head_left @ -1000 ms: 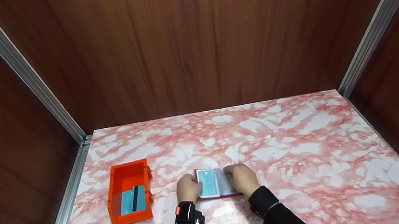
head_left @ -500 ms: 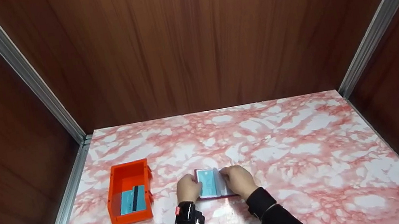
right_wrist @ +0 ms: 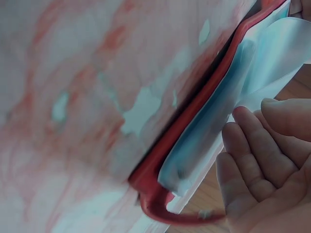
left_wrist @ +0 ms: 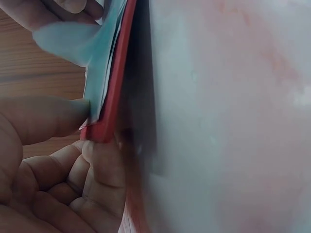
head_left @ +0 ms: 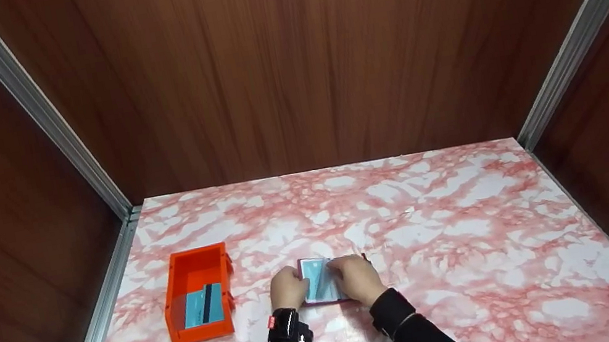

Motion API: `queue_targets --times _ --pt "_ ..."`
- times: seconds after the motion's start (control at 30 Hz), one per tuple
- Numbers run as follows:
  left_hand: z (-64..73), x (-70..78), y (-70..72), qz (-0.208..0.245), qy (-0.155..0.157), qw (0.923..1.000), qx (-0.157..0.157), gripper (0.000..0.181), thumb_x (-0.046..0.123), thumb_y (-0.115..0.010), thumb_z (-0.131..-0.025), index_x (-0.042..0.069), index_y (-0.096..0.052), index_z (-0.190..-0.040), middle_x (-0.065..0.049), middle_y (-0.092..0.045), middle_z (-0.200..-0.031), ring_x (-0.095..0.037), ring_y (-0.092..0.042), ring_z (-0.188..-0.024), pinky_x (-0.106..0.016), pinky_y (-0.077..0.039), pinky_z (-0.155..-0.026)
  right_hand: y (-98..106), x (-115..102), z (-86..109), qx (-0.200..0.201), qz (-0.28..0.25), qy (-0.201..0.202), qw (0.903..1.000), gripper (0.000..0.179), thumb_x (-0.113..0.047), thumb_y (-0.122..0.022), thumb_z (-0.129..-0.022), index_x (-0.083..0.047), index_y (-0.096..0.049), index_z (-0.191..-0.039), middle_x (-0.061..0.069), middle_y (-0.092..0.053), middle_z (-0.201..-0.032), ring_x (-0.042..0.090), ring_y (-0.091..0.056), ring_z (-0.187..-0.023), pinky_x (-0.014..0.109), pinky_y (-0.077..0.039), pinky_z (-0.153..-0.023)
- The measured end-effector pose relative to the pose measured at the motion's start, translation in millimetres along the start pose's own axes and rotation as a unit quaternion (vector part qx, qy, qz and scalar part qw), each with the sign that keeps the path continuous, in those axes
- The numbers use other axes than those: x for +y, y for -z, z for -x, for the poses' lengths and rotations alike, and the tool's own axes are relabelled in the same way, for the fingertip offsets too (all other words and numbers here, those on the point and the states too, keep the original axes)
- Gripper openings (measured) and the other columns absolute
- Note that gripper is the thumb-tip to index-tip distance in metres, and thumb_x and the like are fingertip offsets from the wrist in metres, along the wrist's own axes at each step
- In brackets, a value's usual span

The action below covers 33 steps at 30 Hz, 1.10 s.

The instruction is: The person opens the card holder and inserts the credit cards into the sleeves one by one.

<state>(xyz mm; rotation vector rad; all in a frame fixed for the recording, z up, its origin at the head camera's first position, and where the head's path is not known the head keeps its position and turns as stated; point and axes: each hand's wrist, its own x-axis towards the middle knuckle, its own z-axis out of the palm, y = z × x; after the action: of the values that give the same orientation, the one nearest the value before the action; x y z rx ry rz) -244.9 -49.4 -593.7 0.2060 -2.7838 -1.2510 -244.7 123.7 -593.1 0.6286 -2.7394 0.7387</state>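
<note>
An open card holder with a red cover (right_wrist: 194,112) and clear plastic sleeves lies on the table before me. A light blue card (head_left: 311,274) shows in its left side. My left hand (head_left: 288,288) pinches the holder's left edge, thumb on the sleeve and fingers beneath the cover, as the left wrist view shows. My right hand (head_left: 359,280) pinches a clear sleeve (right_wrist: 284,56) between thumb and fingers, and that sleeve is bent up and leans over the left side. Blue shows through the sleeves on the right side too. The right hand hides much of that side in the head view.
To the left stands an orange bin (head_left: 202,335) with blue cards (head_left: 194,308) inside, one bearing a dark stripe. The table (head_left: 445,221) has a red and white marbled top. Brown wood-grain panels (head_left: 285,61) with metal corner posts surround it.
My right hand has moved left, turning the clear sleeve from the right side over toward the left. The left hand has kept its hold on the card holder's edge.
</note>
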Motion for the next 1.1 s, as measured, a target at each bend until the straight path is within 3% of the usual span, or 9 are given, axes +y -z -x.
queue_targets --times 0.3,0.6,0.8,0.9,1.1 --pt "-0.3 -3.2 -1.5 -0.003 -0.019 0.9998 0.009 0.012 0.004 -0.073 -0.073 0.005 -0.061 -0.073 -0.006 -0.062 -0.071 -0.026 -0.059 -0.069 -0.042 -0.050 -0.069 -7.0 -4.7 -0.3 0.006 -0.010 0.014 0.9998 0.017 -0.001 -0.069 -0.088 0.000 -0.073 -0.104 0.014 -0.072 -0.100 0.032 -0.067 -0.095 0.043 -0.052 -0.086" --pt "-1.5 -4.9 -1.8 -0.002 -0.022 0.9997 0.010 0.011 0.006 -0.075 -0.074 0.002 -0.065 -0.075 -0.008 -0.065 -0.075 -0.028 -0.062 -0.073 -0.043 -0.050 -0.071 -11.7 -9.7 -2.0 -0.015 -0.027 0.028 0.9991 0.022 0.002 -0.069 -0.085 0.000 -0.072 -0.107 0.014 -0.072 -0.103 0.031 -0.067 -0.099 0.042 -0.051 -0.090" --pt "-0.8 -3.3 2.4 -0.006 -0.002 1.0000 0.001 0.012 0.011 -0.075 -0.079 0.001 -0.067 -0.081 -0.011 -0.068 -0.082 -0.030 -0.064 -0.079 -0.044 -0.051 -0.075 -12.9 -10.3 -1.9 -0.027 -0.026 0.015 0.9992 0.024 0.003 -0.070 -0.084 0.000 -0.072 -0.108 0.014 -0.071 -0.105 0.031 -0.066 -0.101 0.042 -0.050 -0.091" --pt "0.5 -1.3 7.3 -0.010 -0.001 0.9999 0.010 0.018 0.015 -0.076 -0.082 -0.001 -0.069 -0.086 -0.015 -0.070 -0.088 -0.035 -0.065 -0.084 -0.047 -0.051 -0.079 -12.9 -9.9 -2.0 -0.025 -0.028 0.016 0.9992 0.023 0.002 -0.070 -0.085 0.000 -0.072 -0.108 0.014 -0.071 -0.105 0.031 -0.066 -0.101 0.042 -0.050 -0.092" --pt "3.8 0.5 15.2 -0.036 -0.039 0.9982 0.026 0.026 0.018 -0.081 -0.076 -0.002 -0.069 -0.086 -0.015 -0.070 -0.085 -0.036 -0.066 -0.082 -0.046 -0.051 -0.076 -12.3 -9.0 -1.7 -0.020 -0.031 0.021 0.9991 0.022 0.001 -0.069 -0.086 0.000 -0.072 -0.108 0.014 -0.071 -0.106 0.031 -0.067 -0.101 0.041 -0.050 -0.091"
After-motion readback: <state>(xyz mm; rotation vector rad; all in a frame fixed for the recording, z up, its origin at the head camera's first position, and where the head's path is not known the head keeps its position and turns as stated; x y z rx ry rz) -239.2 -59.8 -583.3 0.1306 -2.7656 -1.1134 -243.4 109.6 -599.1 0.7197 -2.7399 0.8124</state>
